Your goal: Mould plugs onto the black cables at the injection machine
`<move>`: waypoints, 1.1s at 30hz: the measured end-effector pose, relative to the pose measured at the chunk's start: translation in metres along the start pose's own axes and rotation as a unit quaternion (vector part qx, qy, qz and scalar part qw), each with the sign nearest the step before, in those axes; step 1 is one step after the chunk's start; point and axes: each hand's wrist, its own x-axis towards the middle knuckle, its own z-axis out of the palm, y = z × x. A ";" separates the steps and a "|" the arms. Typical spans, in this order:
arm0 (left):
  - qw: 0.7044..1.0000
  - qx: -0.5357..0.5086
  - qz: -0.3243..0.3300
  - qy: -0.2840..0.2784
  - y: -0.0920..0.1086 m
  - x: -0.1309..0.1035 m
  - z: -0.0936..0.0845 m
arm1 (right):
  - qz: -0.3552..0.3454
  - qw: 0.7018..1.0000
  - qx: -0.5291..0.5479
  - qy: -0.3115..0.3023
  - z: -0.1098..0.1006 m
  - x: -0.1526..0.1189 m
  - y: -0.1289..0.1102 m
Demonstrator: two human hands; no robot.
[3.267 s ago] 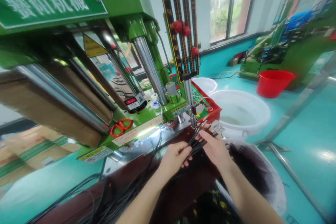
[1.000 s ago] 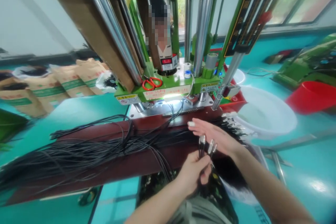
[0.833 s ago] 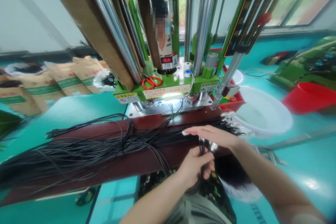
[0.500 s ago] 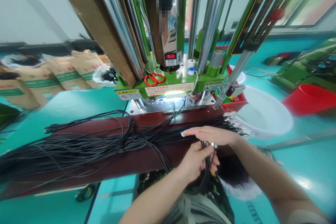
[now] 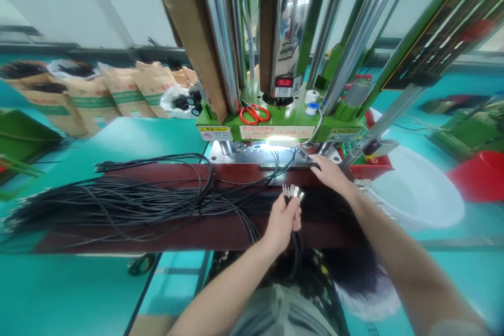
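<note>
My left hand (image 5: 281,223) is closed around a bunch of black cables (image 5: 297,249), held upright over the front of the dark red board. Silvery metal connectors (image 5: 293,191) stick up above its fingers. My right hand (image 5: 329,172) reaches to the metal base plate (image 5: 236,156) of a green press (image 5: 224,130). Its fingers are stretched out and apart beside a small dark handle-like part (image 5: 304,153); whether they touch it I cannot tell. Several thin cables (image 5: 284,167) run out from under the lit press head onto the board.
A large pile of black cables (image 5: 129,199) lies along the dark red board (image 5: 236,239). Red-handled scissors (image 5: 255,114) and a blue-and-white spool (image 5: 312,108) rest on the press. To the right are a red bin (image 5: 372,170) and a white basin (image 5: 444,210). Paper sacks (image 5: 90,97) stand behind left.
My right hand has left the spot beside my left hand and moved forward to the press plate. The bunch is now raised, its connectors pointing up. The view has shifted left.
</note>
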 end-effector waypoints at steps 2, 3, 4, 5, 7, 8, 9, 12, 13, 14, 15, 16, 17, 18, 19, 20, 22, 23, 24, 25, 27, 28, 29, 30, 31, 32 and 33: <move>1.000 0.006 -0.004 0.000 0.002 0.002 -0.008 | -0.013 0.999 -0.033 -0.027 0.004 0.010 0.006; 1.000 0.006 -0.008 -0.003 0.002 0.002 -0.011 | -0.019 0.998 -0.047 -0.039 0.005 0.012 0.006; 1.000 0.006 -0.012 -0.007 0.001 0.001 -0.013 | -0.023 0.997 -0.060 -0.049 0.004 0.012 0.004; 1.000 0.006 -0.015 -0.012 0.000 0.001 -0.014 | -0.027 0.995 -0.069 -0.062 0.002 0.011 0.001; 1.000 0.013 -0.016 -0.016 -0.002 -0.001 -0.016 | -0.031 0.992 -0.075 -0.099 -0.007 0.005 -0.006; 1.000 0.018 -0.015 -0.015 -0.003 -0.001 -0.016 | -0.033 0.990 -0.070 -0.121 -0.012 -0.001 -0.010; 1.000 0.023 -0.013 -0.013 -0.003 -0.001 -0.016 | -0.034 0.987 -0.062 -0.142 -0.018 -0.007 -0.013; 0.999 0.043 -0.008 -0.011 -0.003 -0.002 -0.016 | -0.016 0.981 -0.002 -0.195 -0.031 -0.038 -0.019; 0.999 0.051 -0.008 -0.014 -0.004 -0.002 -0.015 | 0.015 0.976 0.055 -0.209 -0.033 -0.051 -0.021; 0.998 0.060 -0.010 -0.019 -0.004 -0.002 -0.014 | 0.059 0.965 0.131 -0.219 -0.033 -0.064 -0.023; 0.997 0.071 -0.013 -0.024 -0.005 -0.002 -0.012 | 0.106 0.944 0.218 -0.222 -0.032 -0.078 -0.025; 0.996 0.084 -0.017 -0.030 -0.006 -0.002 -0.009 | 0.150 0.914 0.307 -0.218 -0.029 -0.092 -0.028; 0.994 0.100 -0.021 -0.038 -0.008 -0.002 -0.007 | 0.186 0.880 0.390 -0.200 -0.024 -0.104 -0.032; 0.991 0.120 -0.026 -0.046 -0.011 -0.002 -0.004 | 0.211 0.846 0.459 -0.171 -0.019 -0.115 -0.036; 0.988 0.144 -0.030 -0.055 -0.014 -0.001 -0.001 | 0.229 0.812 0.519 -0.134 -0.014 -0.124 -0.040; 0.983 0.170 -0.033 -0.064 -0.017 -0.001 0.001 | 0.243 0.777 0.572 -0.097 -0.009 -0.130 -0.044; 0.972 0.221 -0.036 -0.077 -0.023 0.001 0.004 | 0.261 0.721 0.641 -0.033 0.001 -0.138 -0.051; 0.966 0.241 -0.035 -0.082 -0.026 0.001 0.006 | 0.262 0.706 0.657 -0.012 0.004 -0.140 -0.052; 0.962 0.257 -0.031 -0.087 -0.028 0.002 0.006 | 0.259 0.701 0.665 0.000 0.007 -0.141 -0.052; 0.959 0.267 -0.026 -0.093 -0.029 0.003 0.007 | 0.255 0.700 0.667 0.010 0.010 -0.141 -0.052; 0.955 0.278 -0.019 -0.101 -0.030 0.003 0.007 | 0.246 0.706 0.664 0.028 0.014 -0.141 -0.049; 0.954 0.281 -0.018 -0.104 -0.030 0.004 0.007 | 0.240 0.709 0.662 0.033 0.016 -0.142 -0.047; 0.953 0.283 -0.019 -0.105 -0.030 0.004 0.007 | 0.235 0.713 0.659 0.037 0.017 -0.142 -0.046; 0.952 0.286 -0.021 -0.105 -0.030 0.004 0.007 | 0.231 0.719 0.654 0.039 0.018 -0.143 -0.046; 0.951 0.289 -0.021 -0.105 -0.030 0.004 0.007 | 0.229 0.727 0.645 0.040 0.018 -0.144 -0.046; 0.950 0.293 -0.018 -0.105 -0.030 0.003 0.006 | 0.231 0.739 0.631 0.041 0.018 -0.144 -0.047; 0.949 0.298 -0.013 -0.105 -0.031 0.003 0.006 | 0.236 0.754 0.611 0.042 0.017 -0.145 -0.049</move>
